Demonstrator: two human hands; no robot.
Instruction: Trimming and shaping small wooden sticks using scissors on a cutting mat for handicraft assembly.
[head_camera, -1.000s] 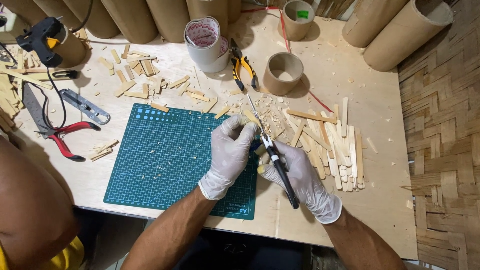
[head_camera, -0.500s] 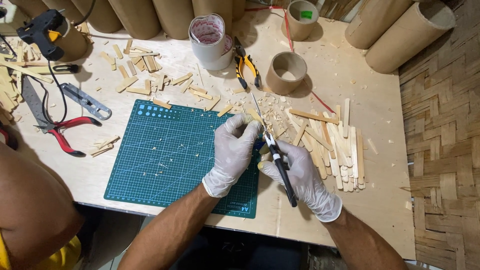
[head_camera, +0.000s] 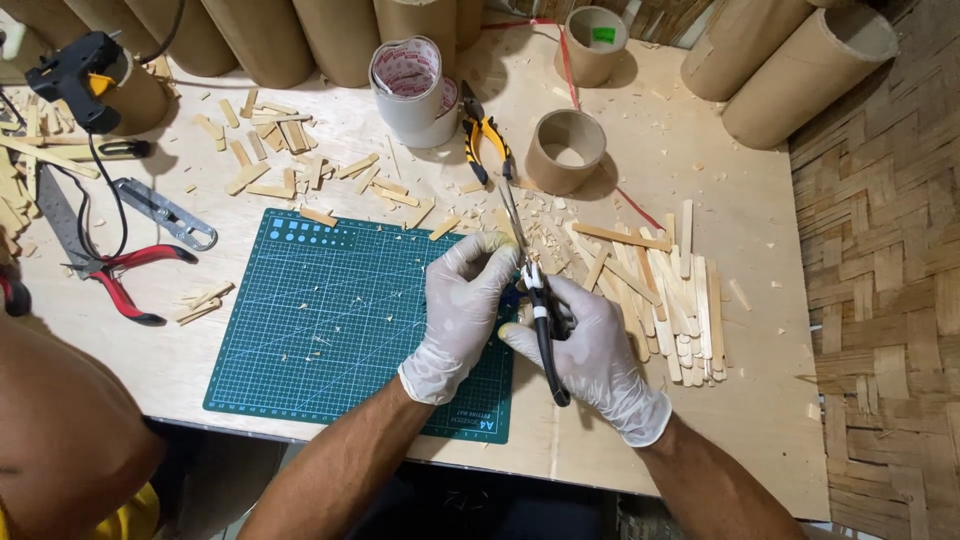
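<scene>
Pale plywood formed the workbench (head_camera: 330, 150), seen from above, with woven bamboo matting (head_camera: 880, 300) along its right edge and a row of cardboard tubes (head_camera: 790, 70) at the back. Near the front lay a green cutting mat (head_camera: 330, 320) dotted with wood chips. Both hands wore white gloves and met at the mat's right edge. The right hand (head_camera: 600, 355) was closed around the black handles of a pair of cutting pliers (head_camera: 540, 310), whose nose pointed away from the person. The left hand (head_camera: 465, 305) pinched a thin wooden stick (head_camera: 512, 215) at the tool's tip, fingers curled tight; the stick slanted up and away over the bench. Just right of the hands lay a heap of flat wooden sticks (head_camera: 670, 295). Behind them sat yellow-handled pliers (head_camera: 485, 140), a short cardboard ring (head_camera: 566, 150) and a roll of tape (head_camera: 410, 85). Far left lay red-handled pliers (head_camera: 125, 280) and a black glue gun (head_camera: 70, 70).
</scene>
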